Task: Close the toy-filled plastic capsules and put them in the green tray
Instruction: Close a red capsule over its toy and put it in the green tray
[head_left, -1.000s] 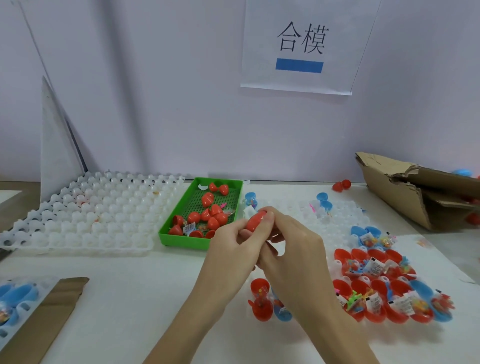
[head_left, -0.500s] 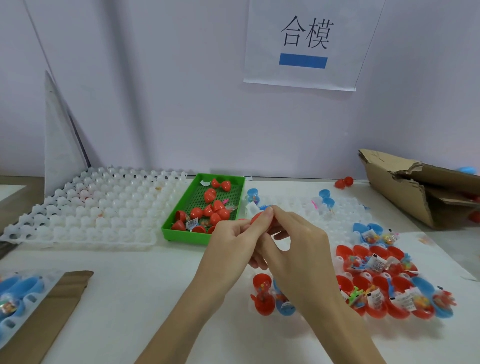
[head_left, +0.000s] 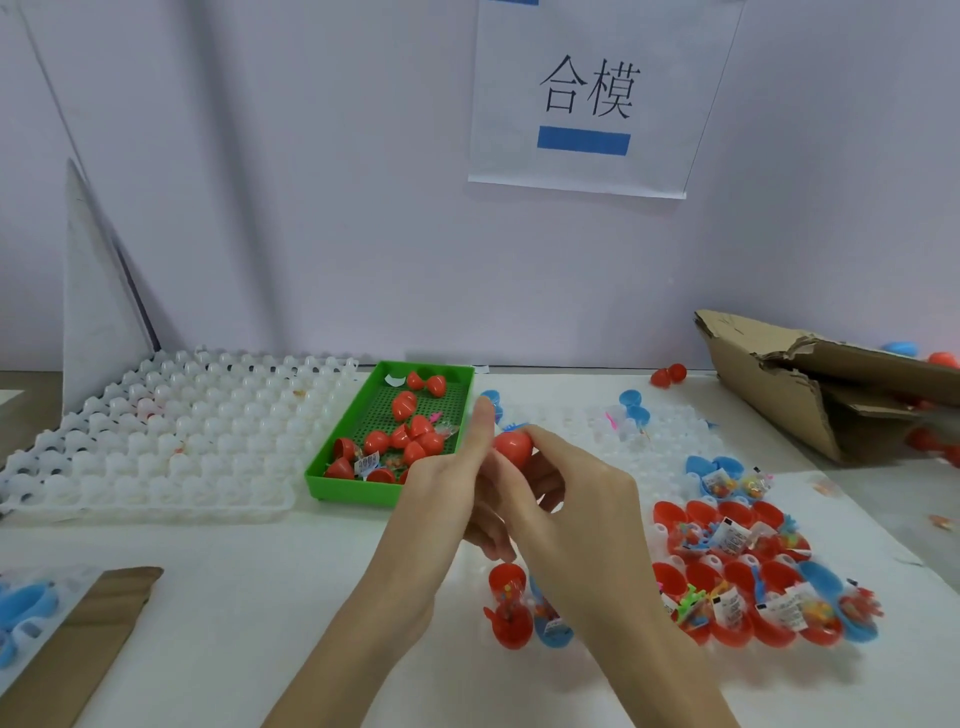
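Note:
A closed red capsule (head_left: 513, 450) is pinched in the fingertips of my right hand (head_left: 576, 514), just right of the green tray (head_left: 332, 486). My left hand (head_left: 441, 499) is beside it with its index finger stretched up against the capsule's left side. The tray holds several closed red capsules (head_left: 402, 441). Under my hands an open red capsule (head_left: 508, 608) with a toy lies on the table. Rows of open red and blue toy-filled capsules (head_left: 748, 571) lie to the right.
A big white cell tray (head_left: 171, 447) sits left of the green tray. Another white cell tray (head_left: 670, 447) lies behind my hands with blue halves on it. A torn cardboard box (head_left: 810, 384) stands at the right. Cardboard and blue capsules (head_left: 31, 618) lie at the near left.
The red capsule has come out of the two-handed squeeze. My right hand now holds it alone, and my left hand's fingers have straightened beside it.

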